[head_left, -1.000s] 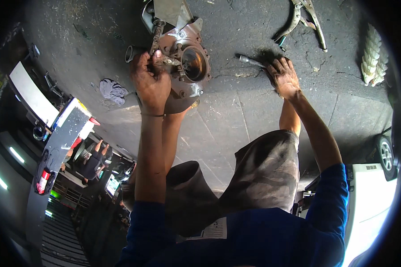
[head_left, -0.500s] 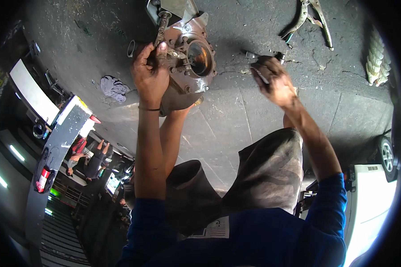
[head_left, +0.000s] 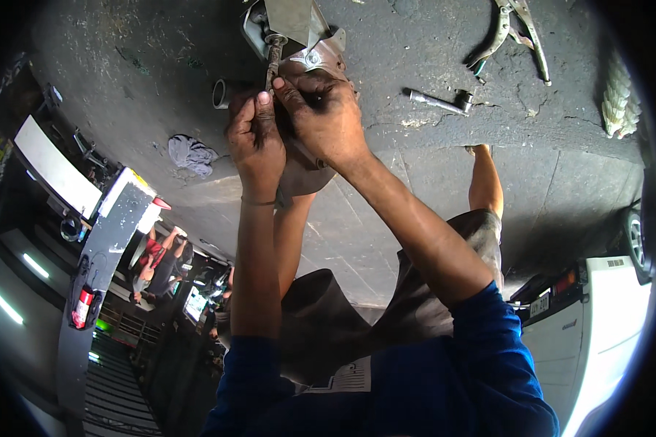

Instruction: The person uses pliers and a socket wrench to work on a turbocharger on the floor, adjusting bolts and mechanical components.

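A rusty metal housing (head_left: pixel 329 61) lies on the floor ahead of me, mostly covered by my hands. A dirty threaded rod (head_left: pixel 275 52) with a round collar stands against it, beside a flat metal plate (head_left: pixel 289 16). My left hand (head_left: pixel 258 142) is closed in a pinch at the rod's lower end. My right hand (head_left: pixel 326 120) lies across the housing, thumb and fingers closed beside the left fingertips. What either hand pinches is hidden. A ratchet wrench (head_left: pixel 436 101) with a dark socket (head_left: pixel 463 97) lies on the floor to the right.
Locking pliers (head_left: pixel 516 33) lie at the far right, with a pale ridged object (head_left: pixel 619 105) beyond them. A metal ring (head_left: pixel 219 95) and a grey rag (head_left: pixel 191 154) are at the left. A white vehicle (head_left: pixel 598 328) stands at the right; people (head_left: pixel 157 266) are at the left.
My right hand has left the spot over the ratchet wrench and moved left to the housing, beside my left hand. The wrench now shows fully on the floor.
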The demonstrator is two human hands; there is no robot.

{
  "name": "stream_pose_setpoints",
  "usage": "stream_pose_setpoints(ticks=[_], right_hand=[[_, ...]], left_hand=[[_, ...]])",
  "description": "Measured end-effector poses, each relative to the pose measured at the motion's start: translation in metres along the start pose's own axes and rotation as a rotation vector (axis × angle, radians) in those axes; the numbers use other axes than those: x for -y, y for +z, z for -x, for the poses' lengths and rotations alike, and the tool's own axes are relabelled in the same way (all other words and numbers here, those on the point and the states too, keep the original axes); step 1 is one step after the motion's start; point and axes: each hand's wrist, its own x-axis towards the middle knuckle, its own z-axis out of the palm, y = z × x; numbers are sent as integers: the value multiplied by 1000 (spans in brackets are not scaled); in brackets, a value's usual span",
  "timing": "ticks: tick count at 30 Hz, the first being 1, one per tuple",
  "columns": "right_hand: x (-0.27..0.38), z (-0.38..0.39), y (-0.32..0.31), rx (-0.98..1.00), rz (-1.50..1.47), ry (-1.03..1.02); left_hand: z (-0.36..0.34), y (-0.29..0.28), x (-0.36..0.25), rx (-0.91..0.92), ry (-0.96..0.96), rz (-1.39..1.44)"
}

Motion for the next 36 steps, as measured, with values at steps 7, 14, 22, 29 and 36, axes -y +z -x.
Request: stream_pose_setpoints(ticks=[7,14,22,29,36], right_hand=[[-9,-5,11,-60,-59,-10],[-28,-8,12,-58,-136,-9],[-42,-6,0,-16,-60,-217],[-30,-17,-4,94,-111,-95],[-23,-22,0,35,-133,49]], left_hand=[[-1,-5,-3,18,-46,28],[-7,3,-10,27,-11,-133],[0,-3,-13,56,-171,-110],[2,-6,-1,17,-131,-105],[-2,3,-13,58,-147,60]])
